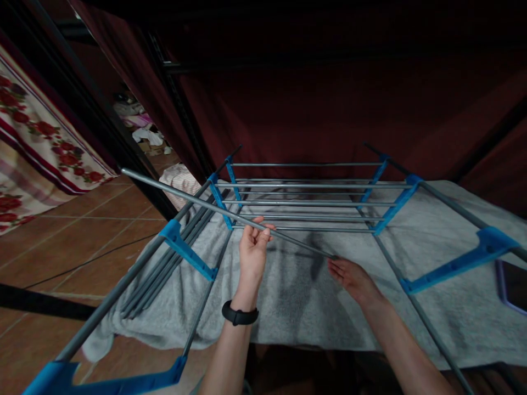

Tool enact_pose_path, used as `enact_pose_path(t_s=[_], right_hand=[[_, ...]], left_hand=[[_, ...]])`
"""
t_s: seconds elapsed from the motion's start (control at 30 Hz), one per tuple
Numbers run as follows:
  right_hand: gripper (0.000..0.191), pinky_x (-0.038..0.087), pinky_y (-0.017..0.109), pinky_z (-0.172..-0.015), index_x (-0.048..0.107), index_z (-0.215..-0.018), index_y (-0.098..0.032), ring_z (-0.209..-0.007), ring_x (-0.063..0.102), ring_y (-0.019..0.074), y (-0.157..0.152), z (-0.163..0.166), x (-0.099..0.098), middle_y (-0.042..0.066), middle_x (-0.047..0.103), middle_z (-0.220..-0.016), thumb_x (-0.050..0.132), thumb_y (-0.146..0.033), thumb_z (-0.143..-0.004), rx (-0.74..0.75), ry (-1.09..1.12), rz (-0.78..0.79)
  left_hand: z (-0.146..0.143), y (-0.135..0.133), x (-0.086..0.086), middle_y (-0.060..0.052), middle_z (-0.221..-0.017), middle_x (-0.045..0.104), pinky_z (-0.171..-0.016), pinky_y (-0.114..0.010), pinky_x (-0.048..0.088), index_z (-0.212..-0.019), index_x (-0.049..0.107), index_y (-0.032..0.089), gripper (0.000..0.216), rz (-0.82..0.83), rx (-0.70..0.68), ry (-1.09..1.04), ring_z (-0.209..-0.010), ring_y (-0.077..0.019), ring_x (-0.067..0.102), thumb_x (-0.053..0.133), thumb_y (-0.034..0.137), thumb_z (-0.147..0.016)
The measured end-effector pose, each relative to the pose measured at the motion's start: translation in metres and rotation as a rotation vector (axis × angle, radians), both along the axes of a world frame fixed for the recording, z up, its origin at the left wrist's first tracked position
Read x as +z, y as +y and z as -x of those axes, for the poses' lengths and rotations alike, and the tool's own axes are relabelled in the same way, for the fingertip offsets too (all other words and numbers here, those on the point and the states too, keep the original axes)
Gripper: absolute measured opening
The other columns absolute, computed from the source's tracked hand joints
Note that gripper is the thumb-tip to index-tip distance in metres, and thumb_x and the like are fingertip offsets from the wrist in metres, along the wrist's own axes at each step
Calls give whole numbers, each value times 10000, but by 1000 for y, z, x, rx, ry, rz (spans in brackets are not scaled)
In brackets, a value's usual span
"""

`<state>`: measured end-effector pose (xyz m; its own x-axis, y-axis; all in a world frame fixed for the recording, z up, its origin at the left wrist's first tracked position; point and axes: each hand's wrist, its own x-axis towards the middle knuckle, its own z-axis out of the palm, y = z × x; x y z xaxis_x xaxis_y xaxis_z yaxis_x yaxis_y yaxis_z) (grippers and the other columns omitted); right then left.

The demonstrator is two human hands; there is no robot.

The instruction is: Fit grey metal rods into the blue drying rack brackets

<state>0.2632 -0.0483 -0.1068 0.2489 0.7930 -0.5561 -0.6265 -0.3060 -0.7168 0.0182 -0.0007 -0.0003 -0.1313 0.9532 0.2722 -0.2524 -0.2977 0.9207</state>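
Note:
A thin grey metal rod (181,193) slants across the middle, its far end up to the left. Around its middle the fingers of my left hand (254,249) are pinched. My right hand (349,277) has its fingertips closed at the rod's lower right end. Both hands are between the side tubes of a rack frame (319,186) with grey crossbars and blue plastic brackets. One blue bracket (189,252) is left of my hands; another blue bracket (457,263) is to the right. No crossbar spans these two nearer brackets.
Several loose grey rods (164,263) lie on the grey blanket (296,296) at the left. A phone (513,285) rests at the right edge. Dark red curtains (288,115) hang behind. Tiled floor (82,252), a black post (111,131) and flowered cloth (49,131) are leftward.

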Motion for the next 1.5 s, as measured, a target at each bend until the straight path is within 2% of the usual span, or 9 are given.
enact_pose_path(t_s=[0.3,0.47,0.57,0.67,0.87,1.1,1.27,1.5], right_hand=[[158,579,262,-662,576,-774,-189,-769,691,165,-7,40,-4,70,723,-843,670,-91,-694,92,21,-40],[154,562,280,-675,614,-819,-182,-779,688,176,-11,54,1,84,728,-861,692,-159,-689,187,-32,-85],[186,551,283,-658,639,-841,-179,-739,682,176,-13,59,9,70,726,-822,702,-186,-667,272,-67,-109],[282,539,278,-639,669,-914,-181,-733,677,179,-13,56,15,61,726,-821,731,-201,-640,313,-125,-131],[261,529,258,-627,699,-894,-177,-726,668,162,-6,30,20,74,726,-847,749,-210,-640,179,-274,-114],[288,544,307,-673,685,-907,-172,-693,667,170,-2,10,26,75,722,-851,735,-210,-626,85,-273,-189],[334,547,354,-725,676,-916,-184,-723,663,173,-1,-2,25,69,715,-902,714,-176,-584,43,-229,-295],[312,548,304,-709,681,-869,-193,-739,655,151,2,-12,29,45,712,-862,725,-155,-562,-76,-276,-267]], left_hand=[[-10,3,-18,-50,-913,680,-720,-269,470,-1123,526,193,365,56,-48,-22,-855,-160,644,653,243,-785],[-25,-2,-31,-17,-859,661,-756,-277,460,-1195,444,216,399,61,-94,15,-826,-144,638,586,198,-823],[-30,-7,-31,-6,-805,636,-762,-281,456,-1229,431,220,390,32,-97,89,-820,-153,632,550,221,-858],[-25,-8,-22,0,-793,617,-788,-289,452,-1266,432,233,402,-28,-53,134,-800,-156,616,539,255,-880],[-5,-6,-6,-5,-778,600,-796,-290,443,-1263,516,250,404,-96,39,194,-770,-169,577,575,284,-865],[4,-3,-14,-35,-879,641,-872,-322,427,-1157,627,251,313,-146,82,348,-850,-201,580,558,235,-853],[17,5,-30,-68,-1064,643,-899,-363,436,-1174,616,267,403,-216,138,606,-932,-223,599,444,116,-842],[33,13,-41,-84,-937,660,-867,-394,423,-1080,616,192,466,-184,140,1111,-943,-244,591,350,-5,-752]])
